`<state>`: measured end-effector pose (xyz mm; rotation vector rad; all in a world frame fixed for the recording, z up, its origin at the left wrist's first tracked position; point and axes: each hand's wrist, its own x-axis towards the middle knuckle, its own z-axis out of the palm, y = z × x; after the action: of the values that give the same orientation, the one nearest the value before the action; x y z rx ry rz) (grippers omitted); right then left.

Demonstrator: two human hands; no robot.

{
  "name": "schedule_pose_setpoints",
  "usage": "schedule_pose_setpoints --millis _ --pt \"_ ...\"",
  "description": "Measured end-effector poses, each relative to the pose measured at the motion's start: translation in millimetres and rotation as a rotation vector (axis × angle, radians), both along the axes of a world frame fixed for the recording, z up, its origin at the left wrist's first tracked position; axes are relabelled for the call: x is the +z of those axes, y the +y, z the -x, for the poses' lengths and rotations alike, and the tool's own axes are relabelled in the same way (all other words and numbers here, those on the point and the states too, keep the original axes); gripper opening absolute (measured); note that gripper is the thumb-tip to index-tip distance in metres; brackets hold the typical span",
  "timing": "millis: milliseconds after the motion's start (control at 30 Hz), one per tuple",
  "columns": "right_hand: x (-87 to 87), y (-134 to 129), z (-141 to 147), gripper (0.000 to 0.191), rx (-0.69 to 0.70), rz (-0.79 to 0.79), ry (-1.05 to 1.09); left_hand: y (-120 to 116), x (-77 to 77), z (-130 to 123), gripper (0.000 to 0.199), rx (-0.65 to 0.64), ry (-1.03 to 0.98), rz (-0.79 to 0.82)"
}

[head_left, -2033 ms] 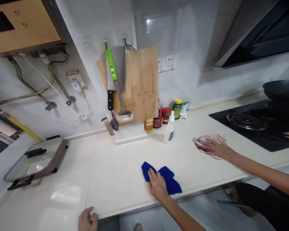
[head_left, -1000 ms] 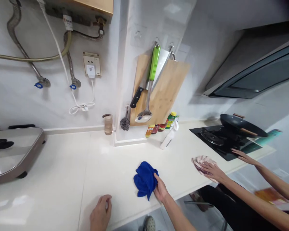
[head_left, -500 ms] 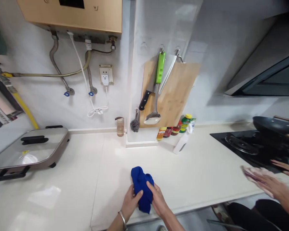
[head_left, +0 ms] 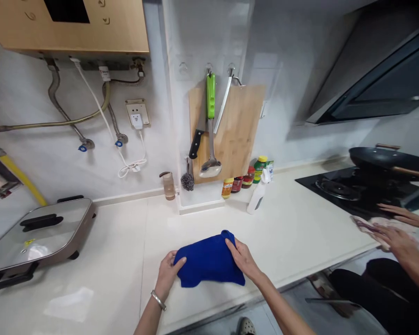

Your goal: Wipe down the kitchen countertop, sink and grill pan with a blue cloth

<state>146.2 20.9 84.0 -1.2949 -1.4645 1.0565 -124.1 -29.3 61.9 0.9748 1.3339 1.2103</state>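
A blue cloth (head_left: 209, 261) is stretched between both hands over the white counter (head_left: 108, 260), near its front edge. My left hand (head_left: 167, 273), with a silver bracelet at the wrist, pinches the cloth's left end, thumb on top. At the upper right corner, my right hand (head_left: 242, 257) grips the cloth between thumb and fingers. The cloth is spread wide, its lower edge uneven and hanging slightly. Whether its underside touches the counter I cannot tell.
An electric pan (head_left: 52, 232) sits at the left. A white spray bottle (head_left: 257, 195), jars and a brown bottle (head_left: 168, 186) stand by the wall. On the right, another person's hand (head_left: 398, 239) presses a pinkish cloth (head_left: 361, 225) beside the black stove (head_left: 338, 190).
My hands have moved apart, and the bunched blue cloth is now opened out sideways. The view has shifted to the right. The other person's pinkish cloth is at the stove's front edge.
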Motion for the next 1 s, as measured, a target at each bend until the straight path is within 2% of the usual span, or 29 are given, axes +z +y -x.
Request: schedule_pose_setpoints --millis 133,233,333,400,500,567,633,733,833,900,933,1000 --pt "8.8 17 -3 0.048 -0.002 -0.067 -0.096 18 20.7 -4 0.054 0.014 -0.088 0.002" --pt "14.2 33 -4 0.046 -0.03 -0.078 -0.107 35 36.1 -9 0.058 0.052 -0.099 -0.065" --pt "8.5 45 -6 0.045 -0.085 -0.052 -0.105 46 38.4 -7 0.061 0.079 -0.062 -0.12" --pt "-4.6 47 -12 0.044 -0.145 -0.006 -0.115 46 25.6 -2 0.06 0.055 0.102 -0.097" --pt "-32.9 41 -26 0.043 -0.261 0.06 -0.166 31 -10.3 6 0.046 -0.002 0.439 -0.002" --pt "-50.5 33 -33 0.053 -0.323 0.076 -0.201 17 -34.2 9 0.035 -0.011 0.552 0.039" --pt "-63.0 25 -28 0.06 -0.335 0.01 -0.223 6 -50.1 9 0.034 -0.014 0.598 0.04" --pt "-73.3 12 8 0.059 -0.2 -0.186 -0.281 5 -57.5 11 0.043 -0.02 0.642 0.004" --pt "-81.8 -2 62 0.055 0.108 -0.311 -0.48 19 -57.0 20 0.053 0.026 0.734 -0.066" --pt "-89.2 -13 89 0.057 0.264 -0.341 -0.636 28 -57.5 34 0.055 0.07 0.888 -0.123" --pt "-93.2 -18 94 0.059 0.31 -0.35 -0.692 31 -58.1 44 0.055 0.09 0.986 -0.131" --pt "-101.4 -25 88 0.062 0.349 -0.367 -0.757 34 -59.1 69 0.056 0.128 1.162 -0.062"
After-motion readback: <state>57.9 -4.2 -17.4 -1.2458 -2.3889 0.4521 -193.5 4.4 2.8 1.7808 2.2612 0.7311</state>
